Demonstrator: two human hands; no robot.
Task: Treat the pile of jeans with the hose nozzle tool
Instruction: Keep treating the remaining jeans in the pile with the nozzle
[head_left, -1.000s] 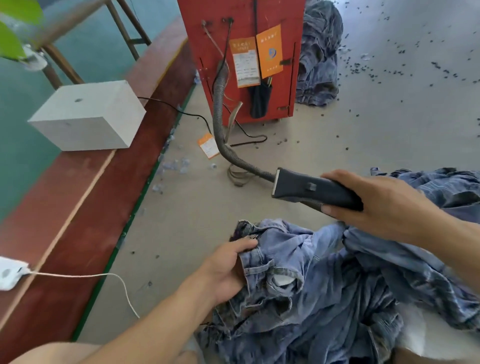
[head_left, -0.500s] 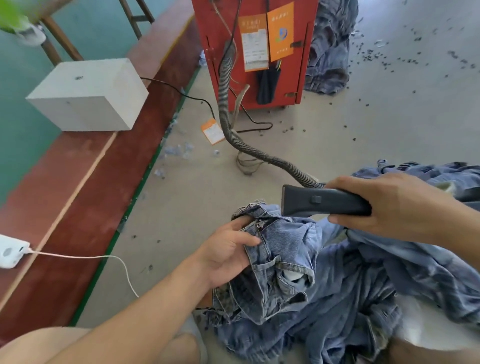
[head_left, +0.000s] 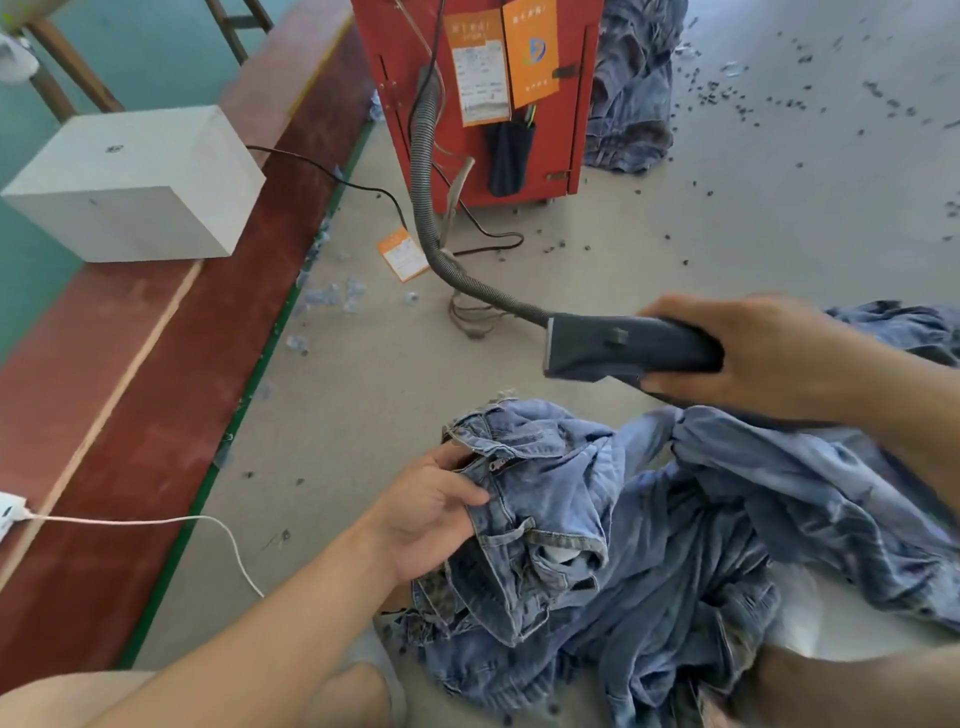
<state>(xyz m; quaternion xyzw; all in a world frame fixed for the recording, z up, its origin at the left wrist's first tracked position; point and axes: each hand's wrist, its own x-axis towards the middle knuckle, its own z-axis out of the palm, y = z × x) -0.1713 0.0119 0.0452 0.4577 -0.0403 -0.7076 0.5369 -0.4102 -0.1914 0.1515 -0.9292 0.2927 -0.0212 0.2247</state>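
A rumpled pile of light blue jeans (head_left: 691, 530) lies on the grey floor in front of me. My left hand (head_left: 434, 512) grips the waistband of the top pair near its zipper. My right hand (head_left: 763, 358) holds the dark grey nozzle tool (head_left: 623, 348) level in the air, a little above and behind the jeans, its flat mouth pointing left. A ribbed grey hose (head_left: 431, 208) runs from the nozzle back to the red machine (head_left: 483, 98).
A dark red ledge (head_left: 171, 374) with a white block (head_left: 135, 187) runs along the left. A white cord (head_left: 156, 522) trails off it. More jeans (head_left: 634, 88) lie beside the machine. An orange tag (head_left: 402, 254), black cables and dark specks litter the floor.
The nozzle has lifted off the waistband and moved back to the right. My left hand keeps its hold on the jeans.
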